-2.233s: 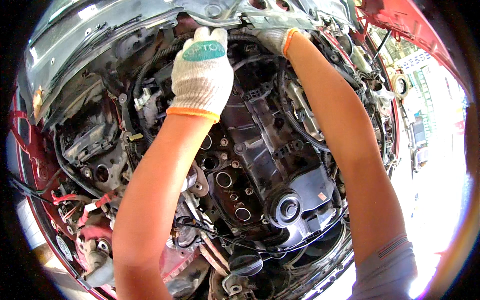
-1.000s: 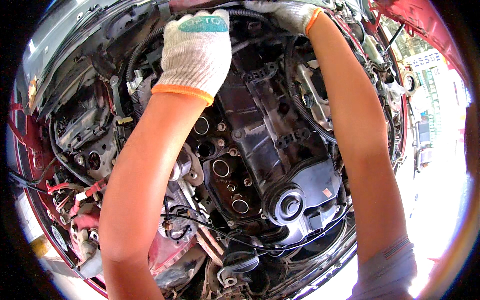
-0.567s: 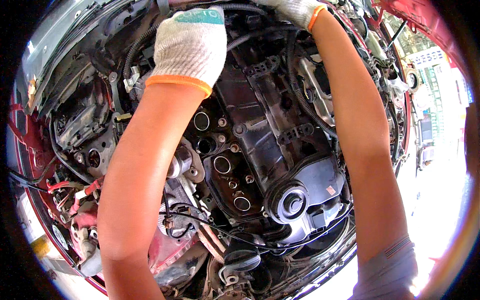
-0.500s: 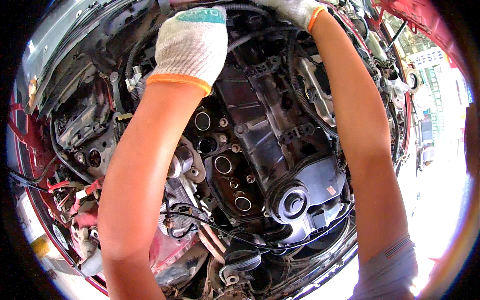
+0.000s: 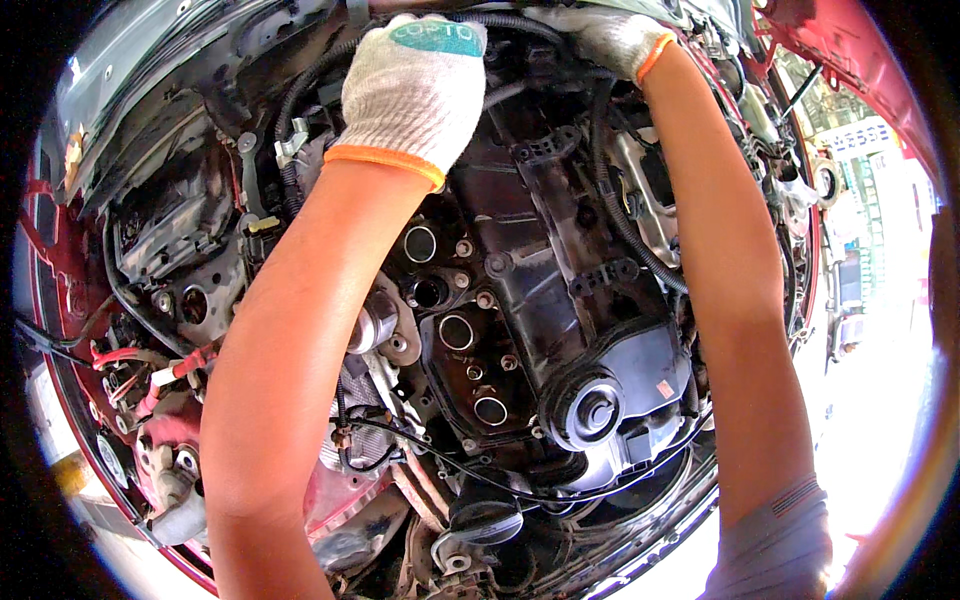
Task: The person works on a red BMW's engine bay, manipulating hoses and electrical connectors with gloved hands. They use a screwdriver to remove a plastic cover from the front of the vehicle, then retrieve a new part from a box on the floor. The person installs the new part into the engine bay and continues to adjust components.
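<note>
My left hand (image 5: 415,95), in a white knitted glove with an orange cuff and a green patch, is at the far side of the engine bay. It is closed like a fist, knuckles away from me; what its curled fingers grip is hidden beneath. My right hand (image 5: 615,45), gloved alike, reaches in further right near a black corrugated hose (image 5: 606,170). Its fingers point left, blurred into the pale background, and their grip is unclear. Between my forearms lies a black plastic engine cover (image 5: 515,290) with a round cap (image 5: 592,410).
Left of the cover, several round openings, one a ringed hole (image 5: 456,332), show in the dark cylinder head. A thin black cable (image 5: 470,470) crosses the near side. Red-sleeved wiring (image 5: 185,368) lies at the left, and a red body panel (image 5: 840,60) stands at the far right.
The view has shifted slightly, so the engine sits a little further right and lower. My left hand has moved slightly right over the engine. More of my right hand shows.
</note>
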{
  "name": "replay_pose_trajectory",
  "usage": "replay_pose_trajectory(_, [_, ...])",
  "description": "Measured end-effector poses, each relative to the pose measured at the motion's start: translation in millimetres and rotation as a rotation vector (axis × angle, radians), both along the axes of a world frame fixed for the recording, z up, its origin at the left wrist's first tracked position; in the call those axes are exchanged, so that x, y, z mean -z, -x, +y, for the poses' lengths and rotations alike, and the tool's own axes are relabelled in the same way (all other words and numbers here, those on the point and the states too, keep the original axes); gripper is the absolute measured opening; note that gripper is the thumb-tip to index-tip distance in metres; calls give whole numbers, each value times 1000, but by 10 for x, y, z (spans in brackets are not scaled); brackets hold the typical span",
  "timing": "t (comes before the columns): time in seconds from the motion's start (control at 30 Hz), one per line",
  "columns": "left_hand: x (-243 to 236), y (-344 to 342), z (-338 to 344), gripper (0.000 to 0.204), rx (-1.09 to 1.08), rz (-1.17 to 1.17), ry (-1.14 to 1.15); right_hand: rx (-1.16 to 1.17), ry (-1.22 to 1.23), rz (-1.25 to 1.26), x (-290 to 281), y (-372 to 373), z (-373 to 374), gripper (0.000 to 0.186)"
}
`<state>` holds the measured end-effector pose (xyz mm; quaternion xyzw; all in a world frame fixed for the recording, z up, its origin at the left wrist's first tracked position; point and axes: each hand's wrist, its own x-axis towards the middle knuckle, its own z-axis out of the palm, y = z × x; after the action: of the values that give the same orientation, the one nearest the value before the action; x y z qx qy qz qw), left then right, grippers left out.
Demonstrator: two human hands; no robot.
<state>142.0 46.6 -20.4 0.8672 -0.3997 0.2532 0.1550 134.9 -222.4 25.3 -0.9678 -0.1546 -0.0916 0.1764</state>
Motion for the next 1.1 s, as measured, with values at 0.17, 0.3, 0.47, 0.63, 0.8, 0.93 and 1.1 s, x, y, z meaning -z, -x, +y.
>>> replay_pose_trajectory(0.17, [31, -12, 22, 31, -1, -30, 2, 61, -33, 69, -137, 108, 126, 46])
replay_pose_trajectory(0.3, [69, -22, 1, 30, 22, -42, 48, 47, -312, 192, -75, 93, 58, 46])
replay_pose_trajectory(0.47, [36, -4, 9, 31, 1, -32, 8, 29, -102, 43, 7, 29, 29, 43])
replay_pose_trajectory(0.63, [11, 12, 7, 31, 5, 1, 5, 54, -78, 39, -68, 67, 111, 40])
replay_pose_trajectory(0.8, [15, 21, 29, 30, 9, 4, 39, 99, -80, 44, -183, 120, 237, 37])
replay_pose_trajectory(0.93, [30, 15, 5, 29, 13, -1, 34, 156, -498, 229, -132, 164, 266, 36])
replay_pose_trajectory(1.1, [-30, 23, 16, 29, 1, 19, 25, 188, -703, 307, -169, 163, 282, 36])
